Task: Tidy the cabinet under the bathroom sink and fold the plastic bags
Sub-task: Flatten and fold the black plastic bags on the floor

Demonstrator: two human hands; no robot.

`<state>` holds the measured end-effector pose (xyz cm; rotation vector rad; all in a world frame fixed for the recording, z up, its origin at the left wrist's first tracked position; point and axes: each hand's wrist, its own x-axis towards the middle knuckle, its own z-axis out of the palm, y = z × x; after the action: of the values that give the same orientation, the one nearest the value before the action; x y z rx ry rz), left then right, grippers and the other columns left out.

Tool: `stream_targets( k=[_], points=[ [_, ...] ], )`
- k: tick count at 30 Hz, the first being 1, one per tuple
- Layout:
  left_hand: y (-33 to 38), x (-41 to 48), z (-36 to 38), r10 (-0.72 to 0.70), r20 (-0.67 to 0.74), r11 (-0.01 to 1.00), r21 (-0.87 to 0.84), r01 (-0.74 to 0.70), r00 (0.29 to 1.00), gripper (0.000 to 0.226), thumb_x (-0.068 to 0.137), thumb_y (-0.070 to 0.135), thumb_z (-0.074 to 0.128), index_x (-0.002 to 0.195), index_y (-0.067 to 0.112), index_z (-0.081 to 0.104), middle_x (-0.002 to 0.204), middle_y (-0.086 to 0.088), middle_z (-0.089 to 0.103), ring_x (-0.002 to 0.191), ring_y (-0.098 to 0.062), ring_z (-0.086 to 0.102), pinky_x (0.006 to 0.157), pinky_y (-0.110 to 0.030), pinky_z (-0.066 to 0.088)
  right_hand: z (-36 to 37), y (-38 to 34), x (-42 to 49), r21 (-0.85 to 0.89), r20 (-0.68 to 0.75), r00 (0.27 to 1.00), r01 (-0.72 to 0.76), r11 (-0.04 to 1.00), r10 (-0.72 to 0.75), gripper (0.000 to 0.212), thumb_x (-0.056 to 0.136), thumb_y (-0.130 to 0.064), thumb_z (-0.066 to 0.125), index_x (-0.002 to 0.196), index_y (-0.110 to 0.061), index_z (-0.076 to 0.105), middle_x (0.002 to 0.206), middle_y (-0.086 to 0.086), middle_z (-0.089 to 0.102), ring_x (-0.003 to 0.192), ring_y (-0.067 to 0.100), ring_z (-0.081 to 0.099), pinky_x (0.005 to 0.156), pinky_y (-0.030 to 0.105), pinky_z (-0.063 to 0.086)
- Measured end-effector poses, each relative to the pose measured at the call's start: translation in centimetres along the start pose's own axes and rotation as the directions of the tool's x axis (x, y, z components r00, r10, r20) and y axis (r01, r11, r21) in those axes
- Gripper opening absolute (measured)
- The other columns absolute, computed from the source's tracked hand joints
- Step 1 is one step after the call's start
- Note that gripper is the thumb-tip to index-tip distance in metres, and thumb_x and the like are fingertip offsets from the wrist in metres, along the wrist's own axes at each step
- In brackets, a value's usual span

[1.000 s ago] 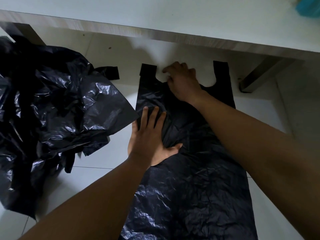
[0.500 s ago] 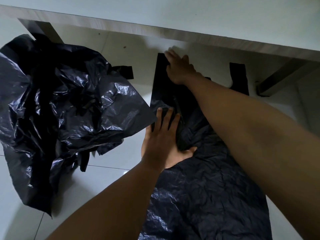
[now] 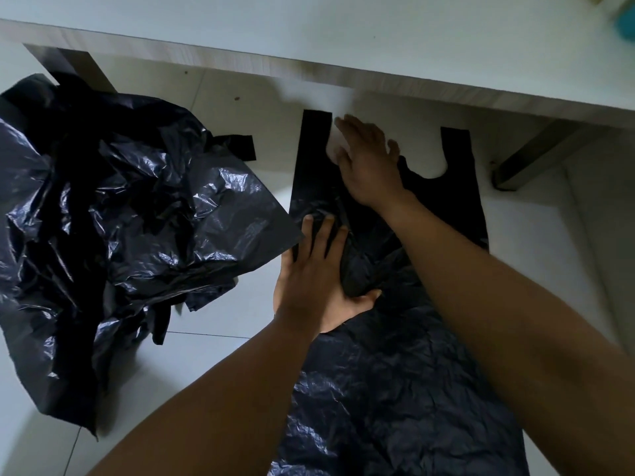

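A black plastic bag (image 3: 388,383) lies spread flat on the white tiled floor, its two handle straps pointing away from me. My left hand (image 3: 318,269) presses flat on the bag's left edge near its middle, fingers spread. My right hand (image 3: 369,164) lies flat and blurred over the bag's neck between the two handles, palm down, holding nothing. A crumpled heap of black plastic bags (image 3: 113,221) sits to the left, one corner overlapping the flat bag's left edge.
A pale counter with a wood-grain edge (image 3: 309,68) runs across the top. Two metal legs stand below it, one at left (image 3: 74,65) and one at right (image 3: 529,159). A teal object (image 3: 625,25) sits on the counter's far right.
My right hand slid from the bag's left handle back toward the neck between the handles, flattening out. My left hand stayed pressed on the bag's left edge.
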<state>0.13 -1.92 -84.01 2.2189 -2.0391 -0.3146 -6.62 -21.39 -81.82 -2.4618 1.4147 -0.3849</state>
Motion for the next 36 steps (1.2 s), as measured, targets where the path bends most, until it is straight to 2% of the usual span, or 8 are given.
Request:
stream_targets(
  k=[2, 5, 11, 19, 24, 29, 32, 36],
  points=[
    [0.0, 0.0, 0.0, 0.002, -0.011, 1.000, 0.015, -0.002, 1.000, 0.115, 0.069, 0.093, 0.027, 0.158, 0.021, 0.016, 0.166, -0.001, 0.007, 0.154, -0.028, -0.007, 0.120, -0.054, 0.000, 0.0, 0.1, -4.2, 0.004, -0.125, 0.992, -0.031, 1.000, 0.031, 0.041, 0.103, -0.034, 0.036, 0.141, -0.026, 0.048, 0.148, 0.000, 0.043, 0.137, 0.024, 0.033, 0.110, 0.052, 0.025],
    [0.1, 0.0, 0.2, 0.011, -0.041, 0.999, 0.040, -0.010, 0.999, 0.114, 0.068, 0.093, 0.028, 0.156, 0.021, 0.022, 0.165, -0.002, 0.014, 0.154, -0.029, -0.001, 0.120, -0.056, 0.004, 0.9, 1.0, -9.2, -0.096, -0.119, 0.992, -0.054, 0.994, 0.042, 0.037, 0.101, -0.039, 0.038, 0.128, -0.025, 0.059, 0.133, 0.001, 0.053, 0.126, 0.024, 0.041, 0.101, 0.048, 0.030],
    [0.0, 0.1, 0.3, -0.005, 0.018, 1.000, 0.016, 0.005, 1.000, 0.115, 0.068, 0.096, 0.022, 0.159, 0.025, 0.011, 0.167, 0.001, 0.002, 0.154, -0.027, -0.011, 0.122, -0.055, 0.000, -0.2, 5.7, -10.5, -0.175, 0.013, 0.994, -0.105, 0.979, 0.109, 0.046, 0.101, -0.049, 0.035, 0.140, -0.029, 0.046, 0.146, 0.001, 0.040, 0.135, 0.024, 0.032, 0.108, 0.053, 0.024],
    [-0.1, 0.1, 0.2, -0.006, 0.011, 1.000, 0.020, 0.006, 1.000, 0.117, 0.067, 0.098, 0.022, 0.158, 0.027, 0.010, 0.167, 0.002, 0.002, 0.154, -0.027, -0.010, 0.122, -0.056, 0.002, -4.5, 15.6, -8.2, -0.015, -0.061, 0.950, -0.307, 0.952, 0.305, 0.068, 0.098, -0.060, 0.025, 0.149, -0.016, 0.037, 0.153, 0.013, 0.038, 0.139, 0.033, 0.035, 0.113, 0.051, 0.029],
    [0.0, 0.1, 0.3, -0.007, 0.010, 1.000, 0.023, 0.007, 1.000, 0.118, 0.066, 0.099, 0.021, 0.159, 0.026, 0.011, 0.167, 0.002, 0.002, 0.154, -0.027, -0.010, 0.122, -0.057, 0.003, -4.9, 9.2, -14.0, 0.088, -0.259, 0.927, -0.258, 0.962, 0.272, 0.043, 0.102, -0.034, 0.042, 0.138, -0.012, 0.049, 0.137, 0.015, 0.049, 0.126, 0.030, 0.041, 0.105, 0.037, 0.034],
    [0.0, -0.2, 0.4, -0.006, -0.007, 1.000, 0.019, 0.006, 1.000, 0.115, 0.069, 0.096, 0.023, 0.158, 0.025, 0.012, 0.167, 0.001, 0.006, 0.154, -0.026, -0.007, 0.122, -0.056, 0.002, -1.3, 1.1, -24.9, -0.036, -0.077, 0.949, -0.310, 0.950, 0.307, 0.039, 0.100, -0.040, 0.030, 0.125, -0.026, 0.055, 0.132, 0.000, 0.049, 0.123, 0.021, 0.040, 0.101, 0.047, 0.035],
    [-0.2, -0.4, 0.0, 0.008, -0.056, 0.998, -0.069, -0.012, 0.998, 0.104, 0.077, 0.086, 0.029, 0.158, 0.023, 0.014, 0.166, 0.000, 0.010, 0.154, -0.026, -0.003, 0.123, -0.054, 0.002, 0.2, 1.0, -26.8, -0.097, -0.063, 0.951, -0.308, 0.947, 0.303, 0.042, 0.100, -0.040, 0.030, 0.132, -0.027, 0.052, 0.139, -0.002, 0.047, 0.131, 0.021, 0.037, 0.108, 0.046, 0.028],
    [-1.2, -0.7, -0.9, -0.054, -0.140, 0.877, -0.480, -0.020, 0.989, 0.089, 0.083, 0.067, 0.042, 0.156, 0.017, 0.026, 0.163, -0.006, 0.023, 0.153, -0.027, 0.011, 0.124, -0.047, 0.007, 0.5, 1.1, -27.0, -0.112, -0.074, 0.952, -0.303, 0.946, 0.296, 0.041, 0.099, -0.039, 0.031, 0.134, -0.026, 0.050, 0.140, -0.001, 0.046, 0.133, 0.022, 0.037, 0.109, 0.046, 0.026]
  ],
)
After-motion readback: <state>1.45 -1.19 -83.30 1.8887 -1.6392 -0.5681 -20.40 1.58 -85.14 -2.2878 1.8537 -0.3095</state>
